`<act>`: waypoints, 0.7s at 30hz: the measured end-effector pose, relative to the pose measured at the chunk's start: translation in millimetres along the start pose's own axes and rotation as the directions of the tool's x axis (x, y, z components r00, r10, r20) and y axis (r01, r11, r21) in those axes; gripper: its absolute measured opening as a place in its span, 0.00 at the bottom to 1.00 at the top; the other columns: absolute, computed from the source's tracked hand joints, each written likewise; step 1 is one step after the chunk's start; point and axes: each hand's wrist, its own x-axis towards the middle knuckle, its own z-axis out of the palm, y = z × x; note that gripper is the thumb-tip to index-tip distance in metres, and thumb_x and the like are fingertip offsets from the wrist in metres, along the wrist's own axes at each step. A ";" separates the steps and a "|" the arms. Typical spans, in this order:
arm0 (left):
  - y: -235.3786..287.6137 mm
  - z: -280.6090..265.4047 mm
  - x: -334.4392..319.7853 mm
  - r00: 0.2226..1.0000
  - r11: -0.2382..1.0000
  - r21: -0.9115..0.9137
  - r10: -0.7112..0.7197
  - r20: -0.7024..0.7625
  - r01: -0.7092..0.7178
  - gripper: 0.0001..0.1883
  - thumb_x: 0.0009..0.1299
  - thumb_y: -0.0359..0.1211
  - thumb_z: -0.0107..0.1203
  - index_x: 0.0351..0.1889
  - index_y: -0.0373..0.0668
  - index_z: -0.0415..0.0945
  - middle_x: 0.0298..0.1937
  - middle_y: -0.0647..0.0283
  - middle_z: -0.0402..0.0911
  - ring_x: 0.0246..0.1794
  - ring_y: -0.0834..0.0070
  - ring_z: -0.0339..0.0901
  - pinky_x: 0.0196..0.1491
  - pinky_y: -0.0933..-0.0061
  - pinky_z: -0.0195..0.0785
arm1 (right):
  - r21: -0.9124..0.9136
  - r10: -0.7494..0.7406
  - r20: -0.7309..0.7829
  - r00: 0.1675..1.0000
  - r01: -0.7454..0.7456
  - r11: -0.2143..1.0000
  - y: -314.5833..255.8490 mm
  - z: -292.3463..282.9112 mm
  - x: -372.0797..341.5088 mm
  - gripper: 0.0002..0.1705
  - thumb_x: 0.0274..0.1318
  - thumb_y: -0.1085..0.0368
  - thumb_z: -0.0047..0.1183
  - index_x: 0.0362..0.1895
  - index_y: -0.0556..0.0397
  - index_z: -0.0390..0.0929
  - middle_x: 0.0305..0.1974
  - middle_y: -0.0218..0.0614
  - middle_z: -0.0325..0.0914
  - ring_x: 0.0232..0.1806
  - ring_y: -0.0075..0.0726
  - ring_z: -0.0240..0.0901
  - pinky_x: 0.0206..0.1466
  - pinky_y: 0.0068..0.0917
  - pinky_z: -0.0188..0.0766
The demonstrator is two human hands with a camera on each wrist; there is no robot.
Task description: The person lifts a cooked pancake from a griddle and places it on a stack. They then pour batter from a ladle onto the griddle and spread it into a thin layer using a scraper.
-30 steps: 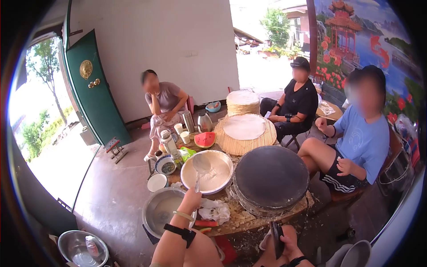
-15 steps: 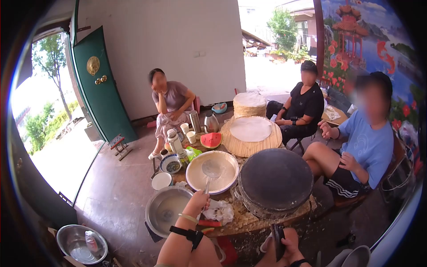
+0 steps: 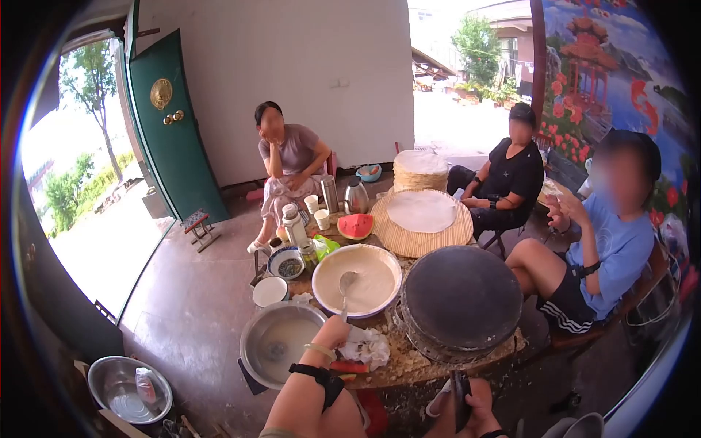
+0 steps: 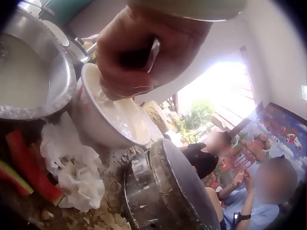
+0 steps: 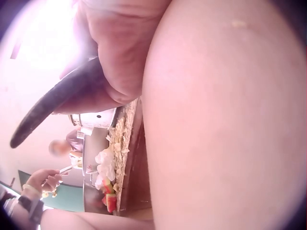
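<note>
My left hand [image 3: 332, 332] grips the handle of a metal ladle [image 3: 347, 280]. The ladle's head lies in the pale batter [image 3: 374, 274] of a white basin [image 3: 315, 288], partly sunk in it. To the basin's right stands a round, dark griddle [image 3: 464, 299] with a bare top. Low by the knee, my right hand [image 3: 480, 405] holds a dark, flat, curved blade-like tool [image 3: 460, 401]. In the right wrist view the tool [image 5: 53, 100] juts out from between thumb and fingers.
A steel basin [image 3: 252, 358] of cloudy liquid, crumpled white cloth [image 3: 374, 349] and watermelon rinds [image 3: 352, 367] sit near the left hand. Behind are a flatbread on a woven tray [image 3: 383, 233], a flatbread stack [image 3: 420, 175], a watermelon piece [image 3: 355, 226] and a flask [image 3: 294, 226]. Several people sit around.
The ladle has gone down from over the basin into the batter with my left hand. My right hand keeps its hold on the dark tool. The person in blue has raised both hands together.
</note>
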 end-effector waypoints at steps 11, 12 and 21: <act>-5.4 -13.4 -8.8 0.939 0.189 -0.922 -0.004 0.343 0.337 0.06 0.66 0.29 0.40 0.26 0.43 0.61 0.18 0.71 0.65 0.12 0.89 0.57 0.11 0.90 0.52 | -0.026 -0.021 -0.001 1.000 0.021 0.999 -2.3 -4.0 -7.4 0.25 0.47 0.54 0.51 0.48 0.54 0.70 0.40 0.42 0.74 0.41 0.43 0.71 0.46 0.37 0.67; -5.5 -15.7 -11.5 0.939 0.169 -0.926 0.014 0.343 0.336 0.06 0.66 0.30 0.40 0.27 0.43 0.61 0.18 0.71 0.65 0.12 0.89 0.57 0.11 0.90 0.52 | -0.024 -0.024 -0.001 1.000 0.024 0.999 -2.2 -4.8 -8.7 0.25 0.47 0.54 0.51 0.48 0.54 0.70 0.40 0.42 0.74 0.41 0.43 0.71 0.46 0.37 0.67; 40.1 -42.4 -77.7 0.996 0.337 -0.938 0.015 0.086 0.076 0.03 0.66 0.29 0.41 0.30 0.43 0.61 0.19 0.70 0.65 0.11 0.87 0.57 0.10 0.87 0.52 | -0.021 -0.027 0.012 1.000 0.028 0.999 -0.9 -6.1 -11.1 0.25 0.48 0.55 0.51 0.49 0.53 0.69 0.39 0.41 0.74 0.40 0.43 0.71 0.44 0.37 0.67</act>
